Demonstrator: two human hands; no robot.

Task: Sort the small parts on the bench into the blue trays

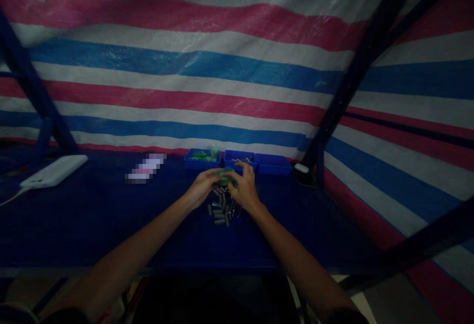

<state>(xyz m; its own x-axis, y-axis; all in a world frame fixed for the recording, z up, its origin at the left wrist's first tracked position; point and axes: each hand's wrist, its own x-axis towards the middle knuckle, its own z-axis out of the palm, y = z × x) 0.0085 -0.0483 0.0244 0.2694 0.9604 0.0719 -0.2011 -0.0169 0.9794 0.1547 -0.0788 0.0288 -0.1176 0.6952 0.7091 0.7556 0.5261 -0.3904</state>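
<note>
Both hands are raised over the middle of the blue table, holding a small translucent green plastic bag between them. My left hand has its fingers closed on the bag's left side. My right hand grips the right side with bent fingers, which partly cover the bag. Below the hands lies a loose pile of short grey metal cylinders. Several thin metal pieces, perhaps screws, lie at the pile's right edge, too dark to make out well.
Behind the hands stand a blue bin of green plastic, a middle blue bin with small metal parts, and a right blue bin. A white power bank with a cable lies left. A small white case sits by the right post.
</note>
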